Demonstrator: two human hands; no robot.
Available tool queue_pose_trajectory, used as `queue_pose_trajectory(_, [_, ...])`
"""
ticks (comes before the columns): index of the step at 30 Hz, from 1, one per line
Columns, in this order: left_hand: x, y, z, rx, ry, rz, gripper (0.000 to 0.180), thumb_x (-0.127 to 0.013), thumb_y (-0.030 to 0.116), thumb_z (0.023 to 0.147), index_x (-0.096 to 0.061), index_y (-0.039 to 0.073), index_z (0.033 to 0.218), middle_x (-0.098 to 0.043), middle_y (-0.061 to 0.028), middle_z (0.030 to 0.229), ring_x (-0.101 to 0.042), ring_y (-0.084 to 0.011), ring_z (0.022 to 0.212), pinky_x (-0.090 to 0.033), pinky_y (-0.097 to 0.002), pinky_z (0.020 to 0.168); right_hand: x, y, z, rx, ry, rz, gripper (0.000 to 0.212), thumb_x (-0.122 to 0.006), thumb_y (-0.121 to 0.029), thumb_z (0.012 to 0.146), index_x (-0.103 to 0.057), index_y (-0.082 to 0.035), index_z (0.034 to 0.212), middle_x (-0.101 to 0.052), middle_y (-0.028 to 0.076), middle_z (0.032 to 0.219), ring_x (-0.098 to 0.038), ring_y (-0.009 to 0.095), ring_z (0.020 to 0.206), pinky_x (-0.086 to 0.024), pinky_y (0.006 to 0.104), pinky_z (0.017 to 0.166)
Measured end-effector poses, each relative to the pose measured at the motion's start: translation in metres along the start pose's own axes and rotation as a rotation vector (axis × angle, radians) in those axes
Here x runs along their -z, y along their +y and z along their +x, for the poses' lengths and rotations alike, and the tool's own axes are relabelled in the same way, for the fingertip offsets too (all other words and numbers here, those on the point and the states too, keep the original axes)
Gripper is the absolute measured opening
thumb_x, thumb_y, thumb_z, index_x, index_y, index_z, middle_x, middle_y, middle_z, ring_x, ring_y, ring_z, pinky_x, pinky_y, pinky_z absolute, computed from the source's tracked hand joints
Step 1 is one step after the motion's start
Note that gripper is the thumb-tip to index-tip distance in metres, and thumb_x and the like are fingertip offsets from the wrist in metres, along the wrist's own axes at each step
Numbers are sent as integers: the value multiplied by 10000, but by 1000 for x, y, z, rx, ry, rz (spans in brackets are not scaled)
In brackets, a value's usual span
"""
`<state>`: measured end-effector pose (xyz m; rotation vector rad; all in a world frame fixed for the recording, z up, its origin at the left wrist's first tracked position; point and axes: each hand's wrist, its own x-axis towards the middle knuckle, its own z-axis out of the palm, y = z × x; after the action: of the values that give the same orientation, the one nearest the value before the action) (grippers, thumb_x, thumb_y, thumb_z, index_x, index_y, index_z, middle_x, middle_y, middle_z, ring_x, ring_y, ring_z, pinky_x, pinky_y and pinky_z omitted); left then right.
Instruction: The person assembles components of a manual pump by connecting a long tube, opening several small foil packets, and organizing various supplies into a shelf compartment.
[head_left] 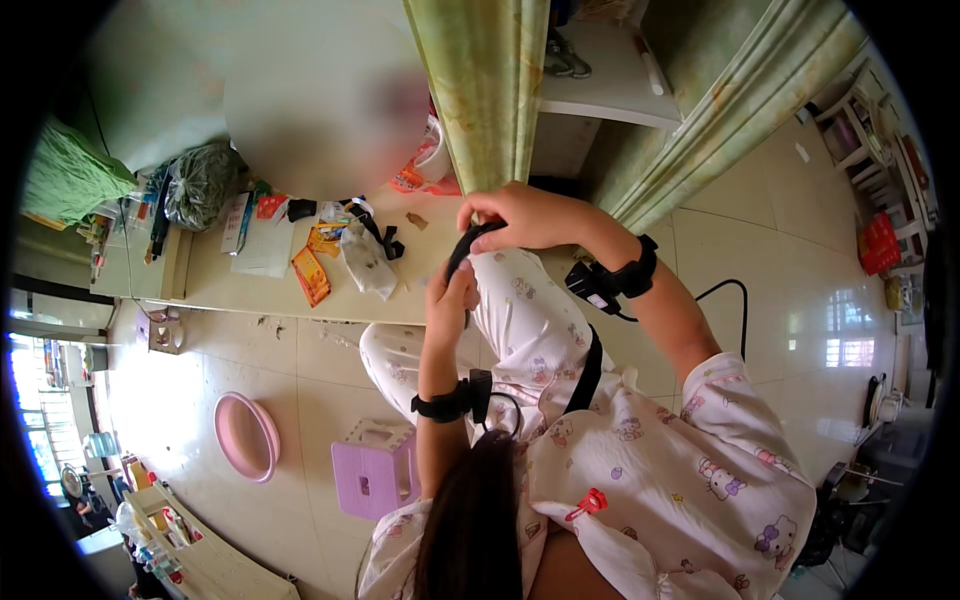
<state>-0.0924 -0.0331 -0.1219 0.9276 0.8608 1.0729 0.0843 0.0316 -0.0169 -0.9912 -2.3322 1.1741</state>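
Note:
Both my hands grip a black, curved, strap-like item [464,250] above my lap. My right hand [522,216] pinches its upper end between thumb and fingers. Lower down, my left hand [452,292] is closed round its other part, so much of it is hidden. A black band with a small camera-like box [590,287] and a cable is on my right wrist. Another black band [445,403] circles my left forearm. Beyond my hands, on the table [345,302], lie a white crumpled cloth or bag [369,262], orange packets [311,275] and black straps [390,243].
Green-gold curtains [492,90] hang ahead, beside a shelf [600,75]. A dark plastic bag [203,187] and papers [262,249] are farther left on the table. A purple stool [362,478] and a pink basin [247,437] stand on the tiled floor.

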Motion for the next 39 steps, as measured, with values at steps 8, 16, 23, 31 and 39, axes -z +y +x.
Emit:
queue_pose_trajectory(8, [-19, 14, 8, -274, 370, -182, 271, -378, 305, 971, -432, 64, 862, -439, -42, 744, -403, -113, 630, -337, -246, 565, -42, 16, -12, -96, 145, 184, 232, -571, -134, 856, -574, -11, 1052, -632, 98, 803, -596, 133, 721, -453, 255, 676])
queue_pose_trajectory(16, [-13, 21, 11, -333, 301, -755, 344, -332, 392, 963, -458, 79, 902, -551, -71, 866, -525, -166, 827, -417, -288, 773, -92, 18, -7, 95, 488, -140, 252, -619, -257, 808, -563, -26, 893, -582, 150, 769, -562, 326, 709, -452, 393, 640])
queue_pose_trajectory(23, [9, 26, -6, -291, 267, -965, 339, -358, 390, 960, -390, 132, 742, -262, 53, 550, -195, -70, 440, -196, -220, 401, -111, 19, -12, 208, 468, -170, 326, -599, -278, 824, -550, -23, 1019, -567, 129, 906, -545, 302, 844, -443, 361, 740])
queue_pose_trajectory(31, [4, 31, -15, -305, 398, -840, 260, -431, 284, 942, -418, 135, 730, -219, 58, 501, -176, -61, 412, -173, -228, 384, -115, 1, 5, -31, 183, 466, 314, -488, -285, 909, -544, -22, 1071, -606, 133, 902, -589, 230, 814, -446, 324, 722])
queue_pose_trajectory(39, [15, 22, -23, -398, 557, -509, 307, -441, 290, 940, -521, 21, 1064, -581, -101, 905, -551, -201, 885, -422, -335, 837, -132, -1, 14, -78, 129, 129, 222, -491, -232, 894, -553, -34, 971, -569, 135, 642, -581, 269, 604, -442, 361, 591])
